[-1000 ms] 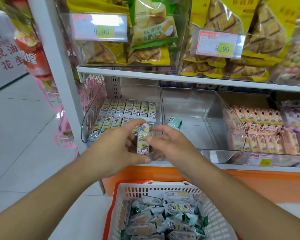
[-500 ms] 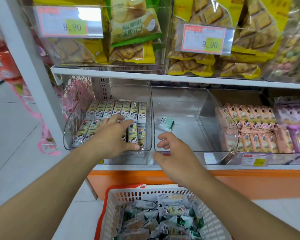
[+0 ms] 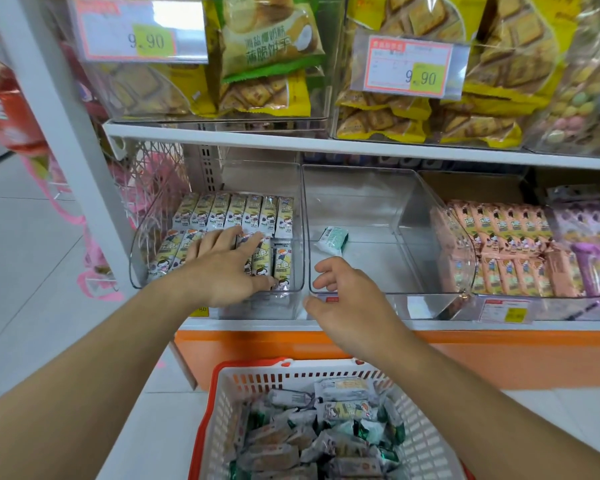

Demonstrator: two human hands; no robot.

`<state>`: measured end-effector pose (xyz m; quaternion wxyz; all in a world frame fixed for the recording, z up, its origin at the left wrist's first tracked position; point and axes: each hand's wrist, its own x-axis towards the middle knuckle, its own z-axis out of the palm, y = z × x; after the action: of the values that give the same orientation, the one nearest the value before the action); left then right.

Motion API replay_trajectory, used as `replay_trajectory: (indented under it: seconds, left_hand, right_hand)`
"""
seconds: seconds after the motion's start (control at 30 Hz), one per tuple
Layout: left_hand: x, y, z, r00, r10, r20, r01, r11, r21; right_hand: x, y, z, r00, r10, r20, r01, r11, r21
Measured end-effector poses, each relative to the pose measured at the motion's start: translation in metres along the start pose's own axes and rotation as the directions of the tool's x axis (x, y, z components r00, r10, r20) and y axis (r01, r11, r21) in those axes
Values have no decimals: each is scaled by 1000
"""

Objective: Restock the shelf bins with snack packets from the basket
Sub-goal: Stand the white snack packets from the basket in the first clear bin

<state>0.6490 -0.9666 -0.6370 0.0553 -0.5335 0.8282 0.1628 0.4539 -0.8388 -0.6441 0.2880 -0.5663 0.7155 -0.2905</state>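
Note:
A clear left bin [image 3: 153,233] on the lower shelf holds two rows of yellow snack packets [image 3: 236,213]. My left hand [image 3: 226,268] lies flat on the front row, fingers straight, pressing the packets. My right hand [image 3: 347,306] hovers in front of the middle clear bin [image 3: 413,209], fingers loosely curled and holding nothing. That middle bin holds a single green-and-white packet [image 3: 333,239]. Below, a white basket with an orange rim [image 3: 243,379] is full of mixed snack packets [image 3: 312,427].
A third bin on the right [image 3: 461,251] holds pink packets [image 3: 510,244]. The upper shelf [image 3: 361,145] carries bins of yellow biscuit bags with 9.90 price tags [image 3: 409,67]. A white shelf post [image 3: 66,133] stands at left, with tiled floor [image 3: 21,271] beyond.
Both hands held one yellow packet at the left bin's front; it now sits in the front row. My left hand went flat onto the row, and my right hand drew back empty.

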Motion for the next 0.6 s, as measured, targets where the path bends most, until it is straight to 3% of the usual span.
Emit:
replay_trajectory:
  seconds: [0.37,0.43,0.53,0.6]
  left_hand:
    - [-23,4,5,995,37,-88,-33,998,48]
    - [-37,3,6,980,84,-180,-83,996,17]
    - [-62,2,7,902,183,-391,-193,981,14]
    - [-79,4,11,859,221,-461,-255,967,-12]
  right_hand:
    - [-20,-2,-6,998,-41,-39,41,999,7]
    - [-33,-2,-11,993,-87,-76,85,996,-25]
    - [-50,5,-13,958,-227,-175,217,973,-74]
    - [-56,20,-7,961,-249,-119,238,966,-99]
